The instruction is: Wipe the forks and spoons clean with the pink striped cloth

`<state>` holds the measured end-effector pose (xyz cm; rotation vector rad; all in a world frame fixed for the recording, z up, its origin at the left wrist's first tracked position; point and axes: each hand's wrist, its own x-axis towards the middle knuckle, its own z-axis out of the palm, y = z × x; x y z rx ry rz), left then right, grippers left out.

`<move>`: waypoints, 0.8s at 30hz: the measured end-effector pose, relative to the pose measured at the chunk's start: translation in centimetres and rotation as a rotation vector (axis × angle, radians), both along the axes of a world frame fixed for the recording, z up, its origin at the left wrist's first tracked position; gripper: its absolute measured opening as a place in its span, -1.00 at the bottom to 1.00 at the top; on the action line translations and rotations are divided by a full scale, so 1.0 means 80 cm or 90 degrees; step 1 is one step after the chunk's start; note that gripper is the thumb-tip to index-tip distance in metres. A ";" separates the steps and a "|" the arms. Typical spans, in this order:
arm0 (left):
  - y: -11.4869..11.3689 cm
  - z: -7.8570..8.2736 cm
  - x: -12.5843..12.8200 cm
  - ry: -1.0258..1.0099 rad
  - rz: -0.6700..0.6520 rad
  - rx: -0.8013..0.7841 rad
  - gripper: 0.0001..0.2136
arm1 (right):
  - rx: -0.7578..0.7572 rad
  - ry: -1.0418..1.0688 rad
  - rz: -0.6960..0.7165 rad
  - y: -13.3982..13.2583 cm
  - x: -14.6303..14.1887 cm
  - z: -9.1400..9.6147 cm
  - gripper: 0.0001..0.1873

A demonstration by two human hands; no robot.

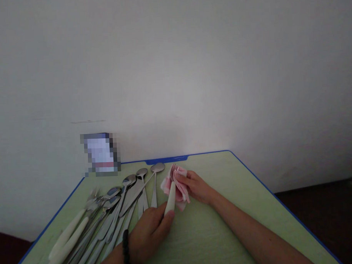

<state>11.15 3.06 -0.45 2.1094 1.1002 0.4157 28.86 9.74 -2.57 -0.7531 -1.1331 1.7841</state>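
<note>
My left hand (154,224) is closed around the white handle of a fork (171,195), which points up and away from me. Its metal tines stick out above a pink and white cloth (182,187). The cloth is folded about the fork's head, pinched there by my right hand (197,186), thumb on top. Left of my hands lies a spread of cutlery: several metal spoons (129,180) and, at the far left, white-handled forks (70,230). My left forearm hides part of this cutlery.
The pale green table (225,215) has a blue edge and stands against a grey-white wall (191,77). A pixelated device with a lit screen (101,153) leans upright at the back left corner. Dark floor (320,208) shows beyond the right edge.
</note>
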 end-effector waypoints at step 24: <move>0.001 -0.008 -0.002 -0.222 0.064 -0.136 -0.58 | -0.101 0.156 -0.022 0.002 0.004 0.003 -0.70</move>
